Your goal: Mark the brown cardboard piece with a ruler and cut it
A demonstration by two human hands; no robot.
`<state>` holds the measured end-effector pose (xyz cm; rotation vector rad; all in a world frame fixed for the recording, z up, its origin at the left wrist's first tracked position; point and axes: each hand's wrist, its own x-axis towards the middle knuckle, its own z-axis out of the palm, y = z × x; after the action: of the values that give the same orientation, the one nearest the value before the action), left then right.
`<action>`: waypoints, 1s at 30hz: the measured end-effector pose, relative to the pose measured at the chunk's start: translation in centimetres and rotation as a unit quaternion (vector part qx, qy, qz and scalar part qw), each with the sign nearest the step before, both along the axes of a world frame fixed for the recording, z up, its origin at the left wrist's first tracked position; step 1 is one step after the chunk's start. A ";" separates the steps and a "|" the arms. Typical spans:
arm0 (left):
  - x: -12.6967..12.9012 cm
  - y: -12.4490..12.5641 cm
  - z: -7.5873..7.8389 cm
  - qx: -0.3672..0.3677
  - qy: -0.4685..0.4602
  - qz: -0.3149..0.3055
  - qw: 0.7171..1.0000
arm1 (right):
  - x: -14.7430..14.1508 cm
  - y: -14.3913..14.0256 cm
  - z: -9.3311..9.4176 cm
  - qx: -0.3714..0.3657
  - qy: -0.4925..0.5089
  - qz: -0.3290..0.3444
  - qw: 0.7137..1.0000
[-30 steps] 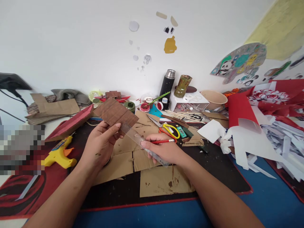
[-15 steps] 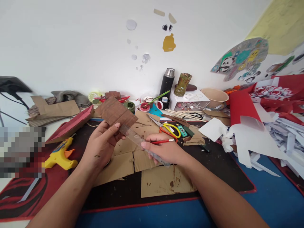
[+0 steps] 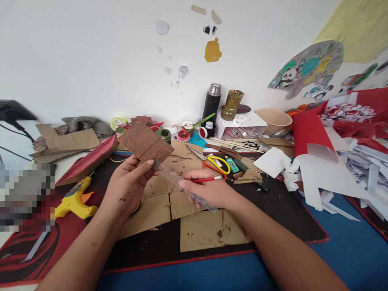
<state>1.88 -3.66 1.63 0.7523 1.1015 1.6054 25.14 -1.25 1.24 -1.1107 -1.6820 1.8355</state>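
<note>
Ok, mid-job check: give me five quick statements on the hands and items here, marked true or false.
1. The left hand holds a brown panel. True.
2. The black flask lies on its side. False: the black flask stands upright.
3. The right hand holds a red pencil and a clear ruler. True.
4. The left hand grips the scissors. False: the scissors lie beyond the right hand.
5. The glue gun is yellow. True.

The board [image 3: 148, 141] I hold looks matt and streaky, like painted card, while my ruler [image 3: 169, 172] is clear, smooth plastic. I see dull cardboard [image 3: 206, 232], a flask [image 3: 211, 106] with a shiny metal cap [image 3: 215, 89], scissors [image 3: 205, 158] with metal blades [image 3: 198, 153], and a glue gun [image 3: 72, 203] of smooth plastic.
</note>
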 end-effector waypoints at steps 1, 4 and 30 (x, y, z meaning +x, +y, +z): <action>0.0 0.0 0.0 0.000 -0.002 -0.001 1.000 | 0.0 0.0 0.0 0.002 -0.002 0.001 1.000; 0.1 0.0 0.1 0.005 -0.004 -0.001 1.000 | 0.0 0.0 0.1 0.009 -0.003 0.003 1.000; 0.5 0.3 -0.1 -0.001 -0.072 0.033 0.997 | 0.1 0.0 -0.4 0.008 0.012 0.012 1.000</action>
<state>2.34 -3.36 1.53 0.5941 1.0333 1.6854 25.21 -1.26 0.84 -1.0620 -1.7002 1.8386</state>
